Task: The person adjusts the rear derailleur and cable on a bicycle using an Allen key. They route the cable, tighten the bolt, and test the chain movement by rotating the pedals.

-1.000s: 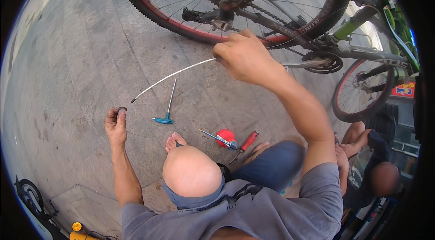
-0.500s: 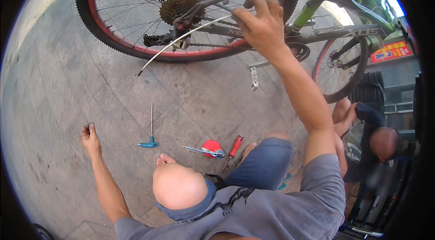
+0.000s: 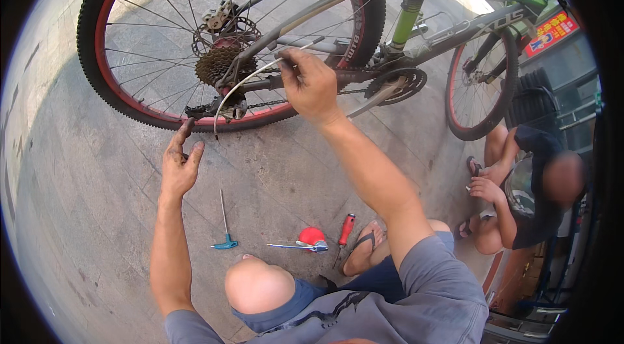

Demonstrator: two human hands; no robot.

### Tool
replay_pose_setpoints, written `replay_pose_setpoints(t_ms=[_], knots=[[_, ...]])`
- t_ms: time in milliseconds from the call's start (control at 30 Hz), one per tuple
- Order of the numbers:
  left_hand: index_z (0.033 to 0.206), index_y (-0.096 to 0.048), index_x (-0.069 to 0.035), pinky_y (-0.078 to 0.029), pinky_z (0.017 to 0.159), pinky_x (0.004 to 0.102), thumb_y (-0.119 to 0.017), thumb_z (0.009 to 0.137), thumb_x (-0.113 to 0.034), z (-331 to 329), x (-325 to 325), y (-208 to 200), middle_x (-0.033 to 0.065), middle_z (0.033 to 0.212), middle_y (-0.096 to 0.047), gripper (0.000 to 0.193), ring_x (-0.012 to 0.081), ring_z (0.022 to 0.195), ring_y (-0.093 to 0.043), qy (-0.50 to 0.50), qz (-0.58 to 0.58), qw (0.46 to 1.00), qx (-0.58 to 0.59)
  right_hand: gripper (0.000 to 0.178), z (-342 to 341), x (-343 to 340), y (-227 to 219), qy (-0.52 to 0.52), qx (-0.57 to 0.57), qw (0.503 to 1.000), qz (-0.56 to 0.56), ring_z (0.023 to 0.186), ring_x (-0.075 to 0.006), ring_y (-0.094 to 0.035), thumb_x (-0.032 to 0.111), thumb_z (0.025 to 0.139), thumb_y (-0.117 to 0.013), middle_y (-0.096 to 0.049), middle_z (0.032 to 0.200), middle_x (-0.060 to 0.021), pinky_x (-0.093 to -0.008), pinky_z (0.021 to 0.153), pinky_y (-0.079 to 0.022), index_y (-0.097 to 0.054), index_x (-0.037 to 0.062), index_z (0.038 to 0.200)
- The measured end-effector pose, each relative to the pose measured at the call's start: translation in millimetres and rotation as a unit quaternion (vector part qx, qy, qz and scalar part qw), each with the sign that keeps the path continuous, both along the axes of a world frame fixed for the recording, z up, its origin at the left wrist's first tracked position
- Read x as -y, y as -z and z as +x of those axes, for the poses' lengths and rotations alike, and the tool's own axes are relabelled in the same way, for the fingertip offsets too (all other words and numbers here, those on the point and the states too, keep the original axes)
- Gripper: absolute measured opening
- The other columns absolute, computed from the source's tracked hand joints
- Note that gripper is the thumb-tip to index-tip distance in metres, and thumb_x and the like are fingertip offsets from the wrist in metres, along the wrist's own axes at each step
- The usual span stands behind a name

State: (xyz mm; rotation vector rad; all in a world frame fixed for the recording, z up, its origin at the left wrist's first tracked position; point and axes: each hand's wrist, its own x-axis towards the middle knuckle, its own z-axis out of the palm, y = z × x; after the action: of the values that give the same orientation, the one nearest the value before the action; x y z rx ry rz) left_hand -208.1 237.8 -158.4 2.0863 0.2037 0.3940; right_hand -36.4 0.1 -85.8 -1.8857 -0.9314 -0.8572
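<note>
A short length of white cable housing [image 3: 244, 82] with dark ends is pinched in my right hand [image 3: 311, 87], in front of the bicycle's rear wheel [image 3: 88, 64]. It curves down to the left across the rear derailleur [image 3: 235, 109], and its lower end hangs free near the tyre. My left hand [image 3: 180, 165] is close to that lower end, empty, with forefinger pointing up and thumb apart. Behind my right hand run the chainstay and the chain [image 3: 263, 104]. The cassette [image 3: 218, 66] sits just above the derailleur.
Before my knees lie a teal T-handle hex key [image 3: 225, 242], a red round object [image 3: 312, 236] with a slim metal tool [image 3: 292, 246] beside it, and a red-handled screwdriver [image 3: 346, 230]. A crankset [image 3: 406, 84] stands right of my hand. Another person [image 3: 520, 181] squats at the right.
My left hand has risen from the far left toward the derailleur, its fingers now apart. My right hand has moved left and down with the housing, bringing its lower end nearer the left hand.
</note>
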Motion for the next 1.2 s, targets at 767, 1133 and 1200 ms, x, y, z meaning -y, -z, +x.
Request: replay_pose_setpoints(t_ms=[767, 1133, 1200], knots=[[0.107, -0.06, 0.001, -0.051, 0.07, 0.0272, -0.055, 0.094, -0.016, -3, 0, -23, 0.0059, 0.087, -0.064, 0.021, 0.0131, 0.08, -0.062, -0.032, -0.11, 0.987, -0.113, 0.009, -40, -62, -16, -0.271, -0.478, 0.549, 0.63, 0.065, -0.0068, -0.057, 0.006, 0.091, -0.056, -0.063, 0.085, -0.0036, -0.0195, 0.057, -0.047, -0.052, 0.0031, 0.099], [0.103, -0.063, 0.002, -0.049, 0.065, 0.0269, -0.058, 0.088, -0.004, -10, -47, -7, 0.0089, 0.082, -0.063, 0.016, 0.016, 0.07, -0.061, 0.221, -0.02, 0.974, -0.055, 0.011, -35, -71, -3, -0.135, -0.369, 0.694, 0.604, 0.069, -0.0112, -0.055, 0.01, 0.092, -0.054, -0.06, 0.082, -0.0039, -0.0251, 0.056, -0.045, -0.054, 0.0047, 0.101], [0.102, -0.063, 0.001, -0.05, 0.065, 0.0275, -0.058, 0.085, 0.0, -5, -55, -10, 0.0098, 0.08, -0.062, 0.017, 0.017, 0.07, -0.063, 0.265, -0.017, 0.964, -0.024, 0.012, -45, -76, -10, -0.106, -0.359, 0.705, 0.602, 0.069, -0.0118, -0.055, 0.011, 0.092, -0.054, -0.06, 0.082, -0.0044, -0.0254, 0.057, -0.045, -0.055, 0.0045, 0.102]])
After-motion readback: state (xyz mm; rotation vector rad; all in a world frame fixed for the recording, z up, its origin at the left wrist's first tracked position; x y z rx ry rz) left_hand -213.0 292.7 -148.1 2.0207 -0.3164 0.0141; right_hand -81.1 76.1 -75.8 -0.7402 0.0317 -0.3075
